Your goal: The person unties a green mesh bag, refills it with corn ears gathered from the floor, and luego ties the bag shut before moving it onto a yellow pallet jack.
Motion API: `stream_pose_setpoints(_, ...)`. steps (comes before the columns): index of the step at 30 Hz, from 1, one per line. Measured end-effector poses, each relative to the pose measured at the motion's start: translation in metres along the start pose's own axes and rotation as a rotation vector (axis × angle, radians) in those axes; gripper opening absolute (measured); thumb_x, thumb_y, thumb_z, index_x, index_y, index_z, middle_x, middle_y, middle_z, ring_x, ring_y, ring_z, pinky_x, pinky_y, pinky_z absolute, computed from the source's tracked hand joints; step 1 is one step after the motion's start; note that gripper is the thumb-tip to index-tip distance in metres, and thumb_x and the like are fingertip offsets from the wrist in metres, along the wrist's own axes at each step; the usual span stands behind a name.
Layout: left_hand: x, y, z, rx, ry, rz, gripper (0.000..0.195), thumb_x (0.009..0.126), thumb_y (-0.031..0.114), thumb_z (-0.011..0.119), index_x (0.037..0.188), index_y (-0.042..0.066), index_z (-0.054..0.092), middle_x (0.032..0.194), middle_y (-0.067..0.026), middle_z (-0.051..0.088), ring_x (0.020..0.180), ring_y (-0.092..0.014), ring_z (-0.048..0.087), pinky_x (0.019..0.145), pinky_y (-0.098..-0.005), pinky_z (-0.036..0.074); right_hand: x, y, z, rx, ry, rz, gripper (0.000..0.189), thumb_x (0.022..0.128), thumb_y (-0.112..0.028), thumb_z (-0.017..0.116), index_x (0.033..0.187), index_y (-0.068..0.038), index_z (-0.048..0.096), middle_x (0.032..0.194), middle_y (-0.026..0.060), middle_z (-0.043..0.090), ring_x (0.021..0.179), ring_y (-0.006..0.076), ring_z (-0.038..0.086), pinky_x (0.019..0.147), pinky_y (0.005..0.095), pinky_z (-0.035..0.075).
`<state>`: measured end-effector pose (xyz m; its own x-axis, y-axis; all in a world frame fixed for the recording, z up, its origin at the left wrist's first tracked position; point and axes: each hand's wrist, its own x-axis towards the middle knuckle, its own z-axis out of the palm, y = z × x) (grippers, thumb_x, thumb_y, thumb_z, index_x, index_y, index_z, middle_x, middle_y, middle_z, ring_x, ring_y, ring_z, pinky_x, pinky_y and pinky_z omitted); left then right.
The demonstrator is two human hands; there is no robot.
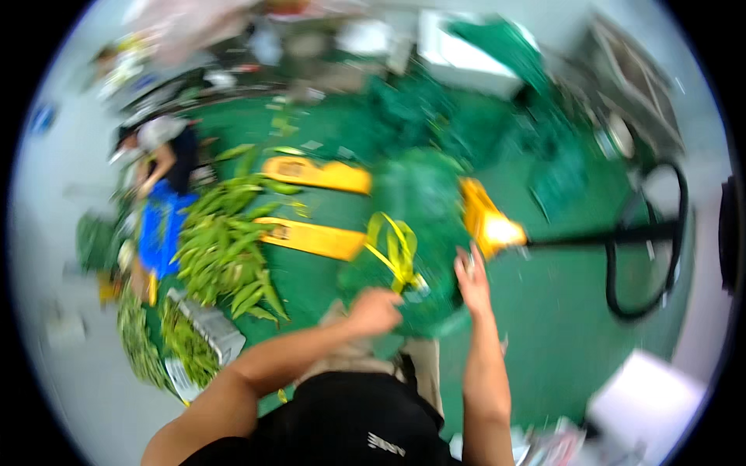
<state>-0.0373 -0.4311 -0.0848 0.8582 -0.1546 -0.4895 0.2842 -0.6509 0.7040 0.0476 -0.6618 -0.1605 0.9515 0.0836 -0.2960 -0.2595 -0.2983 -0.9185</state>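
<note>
A full green mesh sack [425, 186] lies in front of me across the yellow forks of a pallet jack. Loops of yellow strap [402, 250] stand up from its near end, by a small pale tag. My left hand [376, 311] is curled at the sack's near left edge, just below the strap. On the other side my right hand [473, 279] lies along the sack's right flank, fingers extended and apart. Motion blur hides the exact finger contact and the sack's contents.
The left fork [315, 237] and far fork [320, 173] point left towards a heap of green corn ears [224, 239]. The jack's yellow body [489, 224] and black handle [609, 279] extend right. A person [163, 145] bends beside a blue crate [160, 227]. A white foam box [460, 58] stands behind.
</note>
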Motion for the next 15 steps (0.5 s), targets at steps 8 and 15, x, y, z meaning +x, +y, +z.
stream_pose_setpoints(8, -0.131, 0.026, 0.104, 0.106, -0.12, -0.148, 0.022, 0.072, 0.017, 0.057, 0.091, 0.011, 0.066, 0.087, -0.0194, 0.065, 0.086, -0.04, 0.063, 0.071, -0.0523, 0.049, -0.066, 0.039, -0.051, -0.427, -0.704, -0.495, 0.025, 0.077, -0.025, 0.073, 0.092, -0.006, 0.065, 0.092, 0.0158, 0.065, 0.089, 0.0356, 0.06, 0.083, 0.0459, 0.047)
stream_pose_setpoints(15, -0.169, 0.003, 0.192, -0.088, -0.108, -0.217, 0.03, 0.071, 0.03, 0.062, 0.095, 0.013, 0.065, 0.091, -0.0161, 0.066, 0.092, -0.038, 0.063, 0.075, -0.0507, 0.05, -0.156, 0.035, -0.059, -0.278, -0.801, -0.565, 0.021, 0.079, -0.018, 0.068, 0.093, -0.004, 0.061, 0.091, 0.0137, 0.063, 0.09, 0.0354, 0.058, 0.083, 0.0455, 0.044)
